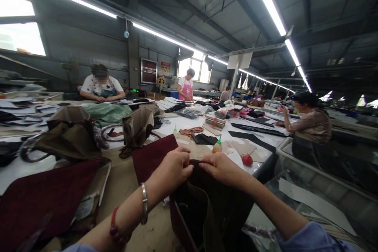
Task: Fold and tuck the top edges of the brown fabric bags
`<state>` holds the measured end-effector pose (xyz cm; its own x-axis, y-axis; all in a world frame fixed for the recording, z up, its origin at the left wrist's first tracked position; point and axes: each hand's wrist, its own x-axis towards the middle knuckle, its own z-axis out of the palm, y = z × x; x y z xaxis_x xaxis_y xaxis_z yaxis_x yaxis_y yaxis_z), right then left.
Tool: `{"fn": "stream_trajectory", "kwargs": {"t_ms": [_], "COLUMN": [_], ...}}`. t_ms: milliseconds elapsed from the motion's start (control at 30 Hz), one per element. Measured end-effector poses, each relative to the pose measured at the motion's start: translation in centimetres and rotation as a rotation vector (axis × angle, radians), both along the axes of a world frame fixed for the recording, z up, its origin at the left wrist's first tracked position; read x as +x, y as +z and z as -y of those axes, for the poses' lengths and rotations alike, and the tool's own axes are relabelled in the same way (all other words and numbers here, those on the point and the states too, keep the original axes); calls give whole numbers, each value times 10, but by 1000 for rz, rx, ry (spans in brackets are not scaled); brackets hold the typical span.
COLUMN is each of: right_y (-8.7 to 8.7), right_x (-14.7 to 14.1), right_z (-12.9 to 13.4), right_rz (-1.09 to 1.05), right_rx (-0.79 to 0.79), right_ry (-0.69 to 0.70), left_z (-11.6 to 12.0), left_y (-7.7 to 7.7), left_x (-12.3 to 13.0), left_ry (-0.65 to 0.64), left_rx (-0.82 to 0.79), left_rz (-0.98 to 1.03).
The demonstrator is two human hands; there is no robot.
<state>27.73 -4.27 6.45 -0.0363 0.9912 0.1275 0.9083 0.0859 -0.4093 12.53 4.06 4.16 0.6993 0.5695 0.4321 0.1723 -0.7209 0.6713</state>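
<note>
Pinching dark bag (228, 201) | left hand (174, 166), right hand (223, 168) | palms down, close

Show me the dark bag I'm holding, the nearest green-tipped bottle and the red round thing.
Dark bag (228, 199), head view, fabric side.
Green-tipped bottle (217, 148), head view, body.
Red round thing (247, 160), head view, middle.

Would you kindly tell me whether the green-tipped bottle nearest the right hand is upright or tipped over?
Upright: the bottle shows just beyond the right hand, its green nozzle pointing up.
</note>
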Motion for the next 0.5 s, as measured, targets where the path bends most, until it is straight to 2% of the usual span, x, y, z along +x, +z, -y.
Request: {"fn": "stream_trajectory", "kwargs": {"t_ms": [233,500], "right_y": [-1,-4], "right_x": [-4,-2], "right_z": [-4,-11], "right_rz": [12,30], "right_rx": [-4,5], "right_ry": [-3,5], "left_z": [-4,-10], "left_y": [-3,-1], "left_x": [2,3], "left_ry": [135,158], "left_rx": [-176,-198], "left_rz": [-92,-107]}}
